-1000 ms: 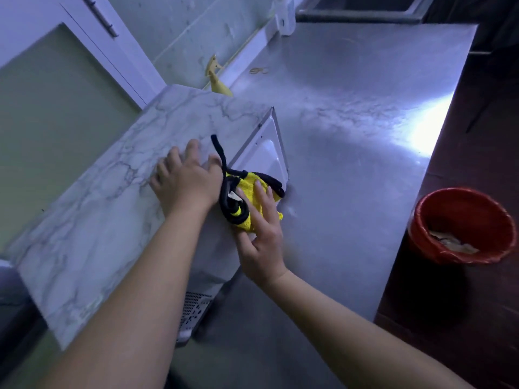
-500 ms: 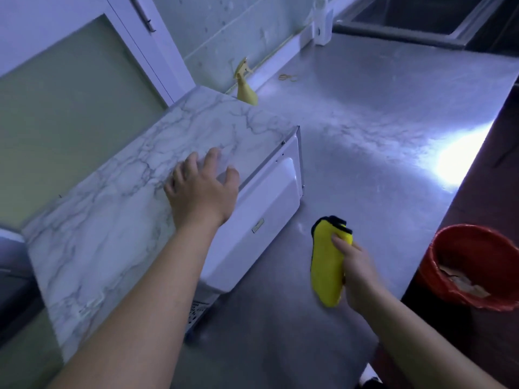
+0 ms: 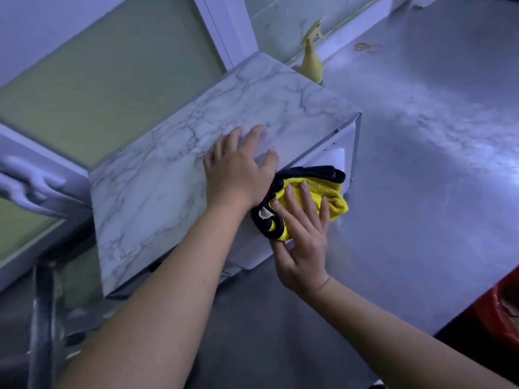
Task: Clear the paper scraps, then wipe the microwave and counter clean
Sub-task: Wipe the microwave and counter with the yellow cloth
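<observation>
The right hand point(image 3: 304, 234), fingers straight, presses the yellow cloth point(image 3: 314, 196) against the microwave point(image 3: 196, 153) front; the left hand point(image 3: 238, 169) rests flat at its top front edge. Bare steel counter point(image 3: 421, 164) extends to the right, toward a red bin point(image 3: 502, 313) at its edge.

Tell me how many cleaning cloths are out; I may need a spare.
1: a yellow cloth with black trim, pressed by the right hand against the microwave front. Others may lie out of view.

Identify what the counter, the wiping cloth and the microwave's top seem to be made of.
Counter: likely stainless steel, brushed grey with soft glare. Cloth: plush yellow microfibre, by its fuzzy nap, black-edged. Microwave top: marble-patterned, grey veins on white; stone or printed film, cannot tell.
</observation>
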The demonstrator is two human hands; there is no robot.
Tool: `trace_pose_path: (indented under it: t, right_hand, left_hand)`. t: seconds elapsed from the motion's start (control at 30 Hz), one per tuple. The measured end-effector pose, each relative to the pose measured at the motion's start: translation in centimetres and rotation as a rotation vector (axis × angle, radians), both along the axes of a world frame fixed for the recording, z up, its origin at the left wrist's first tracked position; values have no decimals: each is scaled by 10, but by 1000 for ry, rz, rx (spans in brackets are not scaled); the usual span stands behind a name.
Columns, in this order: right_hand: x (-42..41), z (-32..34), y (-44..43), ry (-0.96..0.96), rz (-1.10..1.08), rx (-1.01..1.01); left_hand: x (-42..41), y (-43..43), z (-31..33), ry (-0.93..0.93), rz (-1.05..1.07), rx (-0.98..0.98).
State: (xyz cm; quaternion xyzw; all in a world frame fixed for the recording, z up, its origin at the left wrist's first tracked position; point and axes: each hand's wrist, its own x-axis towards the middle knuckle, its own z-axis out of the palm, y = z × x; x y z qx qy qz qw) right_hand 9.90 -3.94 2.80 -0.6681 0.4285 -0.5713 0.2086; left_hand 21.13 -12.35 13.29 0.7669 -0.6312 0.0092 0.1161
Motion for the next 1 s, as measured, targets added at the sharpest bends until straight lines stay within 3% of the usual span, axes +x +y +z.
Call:
trace_pose_path:
  t: [0.4, 0.5, 0.6, 0.7, 0.93, 1.0]
  right_hand:
    - [-55, -77, -30, 304, 300, -300]
    - [-62, -101, -19, 359, 305, -220]
    - [-58, -116, 4, 322, 298, 1]
    - [-40, -109, 30, 57, 353, 296]
    - [-63, -80, 54, -908, 308, 1369]
    - [-85, -78, 48, -1125, 274, 1484]
  left_hand:
    - [0, 2, 0, 0, -6, 13]
    - [0, 2, 0, -2, -1, 14]
    - [0, 2, -1, -8, 4, 4]
    - [0, 1, -2, 0, 11, 0]
    - [1, 1, 0, -5, 0, -10]
    - [1, 1, 0, -4, -7, -14]
